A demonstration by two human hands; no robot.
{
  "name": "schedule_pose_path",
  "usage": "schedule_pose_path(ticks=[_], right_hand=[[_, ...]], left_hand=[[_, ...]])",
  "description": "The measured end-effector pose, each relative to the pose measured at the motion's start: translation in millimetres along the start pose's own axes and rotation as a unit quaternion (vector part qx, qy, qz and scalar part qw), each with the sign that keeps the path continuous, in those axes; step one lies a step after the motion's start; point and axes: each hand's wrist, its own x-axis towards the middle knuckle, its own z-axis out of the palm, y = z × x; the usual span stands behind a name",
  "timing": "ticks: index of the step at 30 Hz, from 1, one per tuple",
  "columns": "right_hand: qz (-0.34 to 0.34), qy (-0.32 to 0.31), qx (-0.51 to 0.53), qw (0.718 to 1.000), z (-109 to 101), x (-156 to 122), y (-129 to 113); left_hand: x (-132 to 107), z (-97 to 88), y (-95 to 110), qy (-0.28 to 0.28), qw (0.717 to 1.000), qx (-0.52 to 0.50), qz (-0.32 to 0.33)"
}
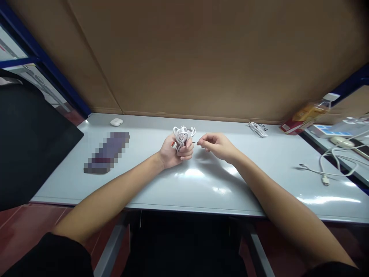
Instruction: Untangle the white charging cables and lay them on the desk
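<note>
My left hand [173, 152] is closed around a coiled bundle of white cable [182, 135], held upright just above the pale grey table [201, 184]. My right hand [216, 146] sits just to the right of it, its thumb and forefinger pinched on a thin dark tie [195, 142] that runs from the fingertips to the bundle. Both forearms reach in from the near edge of the table.
A small white earbud case [116, 122] lies at the back left, beside a blurred purple patch [108, 153]. Another bundled white cable [258, 129] lies at the back right, a loose white cable [328, 169] at the right. A brown board wall [184, 57] stands behind.
</note>
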Motion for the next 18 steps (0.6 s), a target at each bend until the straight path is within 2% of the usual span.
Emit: schedule_pose_path(ticks=[5,8,11,14,16,18], right_hand=[[0.051,0.033,-0.015,0.998,-3.3,-0.2,-3.1],[0.076,0.1,-0.061,0.99,-12.7,3.7,1.7],[0.095,0.182,-0.13,0.97,-31.7,8.6,11.0],[0.113,0.218,-0.211,0.946,-57.5,10.4,21.9],[0.13,0.217,-0.272,0.929,-74.3,9.1,29.0],[0.143,0.204,-0.291,0.924,-87.4,6.5,34.9]], left_hand=[[0.4,-1.6,-1.5,0.046,0.998,-0.005,0.032],[4.9,-4.5,-2.1,0.079,0.997,-0.011,0.017],[10.2,-6.0,-4.1,0.139,0.99,0.032,0.002],[12.0,-4.8,-9.8,0.195,0.968,0.156,0.006],[10.5,-2.6,-15.2,0.189,0.94,0.283,0.029],[7.9,0.2,-20.3,0.156,0.902,0.397,0.058]])
